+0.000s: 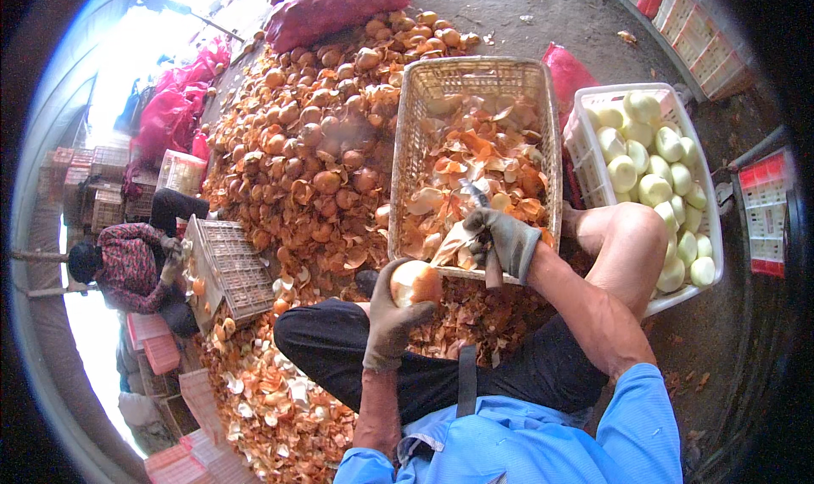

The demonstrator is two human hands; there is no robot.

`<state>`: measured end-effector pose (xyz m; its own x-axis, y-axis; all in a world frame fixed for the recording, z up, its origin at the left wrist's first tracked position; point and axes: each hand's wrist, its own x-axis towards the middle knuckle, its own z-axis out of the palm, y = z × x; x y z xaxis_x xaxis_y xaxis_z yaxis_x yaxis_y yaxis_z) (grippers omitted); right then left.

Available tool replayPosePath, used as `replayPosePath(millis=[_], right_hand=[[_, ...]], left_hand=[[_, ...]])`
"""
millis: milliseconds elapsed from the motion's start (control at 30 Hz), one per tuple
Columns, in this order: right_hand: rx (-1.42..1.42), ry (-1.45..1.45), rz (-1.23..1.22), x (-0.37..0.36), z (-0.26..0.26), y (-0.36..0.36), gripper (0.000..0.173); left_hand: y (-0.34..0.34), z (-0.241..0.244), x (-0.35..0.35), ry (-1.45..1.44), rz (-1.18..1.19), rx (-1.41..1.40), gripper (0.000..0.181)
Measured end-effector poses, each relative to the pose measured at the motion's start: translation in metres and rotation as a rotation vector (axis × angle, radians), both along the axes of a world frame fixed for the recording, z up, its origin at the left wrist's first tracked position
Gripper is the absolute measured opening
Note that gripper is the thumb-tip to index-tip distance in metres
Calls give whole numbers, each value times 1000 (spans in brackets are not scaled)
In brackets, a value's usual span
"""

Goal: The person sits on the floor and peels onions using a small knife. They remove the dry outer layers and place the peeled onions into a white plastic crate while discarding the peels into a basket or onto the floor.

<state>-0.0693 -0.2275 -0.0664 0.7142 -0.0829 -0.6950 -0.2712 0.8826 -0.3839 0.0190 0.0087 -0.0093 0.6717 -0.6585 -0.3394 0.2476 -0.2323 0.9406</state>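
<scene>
My left hand (389,322), in a grey work glove, holds a brown onion (415,284) whose side shows some pale flesh, just off the near left corner of a plastic crate (399,166). Over that crate's near end, my gloved right hand (505,239) grips a knife (475,193) by its handle, the blade pointing away from me. A strip of dry onion skin (453,242) hangs by the right fingers. Loose onion skins (483,153) lie inside the crate. To the right, a white crate (713,230) holds many peeled onions (655,189).
A large heap of unpeeled onions (318,147) spreads left of the crate, below a full red mesh sack (340,10). Skins (280,401) cover the floor at lower left. Another person (133,261) sits at far left beside a tilted crate (235,271).
</scene>
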Motion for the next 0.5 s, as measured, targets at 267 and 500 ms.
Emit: replayPosePath(millis=[267,500], right_hand=[[-25,-107,-439,11,-1,-32,17],[-234,-136,155,6,11,24,38]], left_hand=[[13,-16,7,428,343,-354,81],[-5,-39,6,697,359,-495,91]])
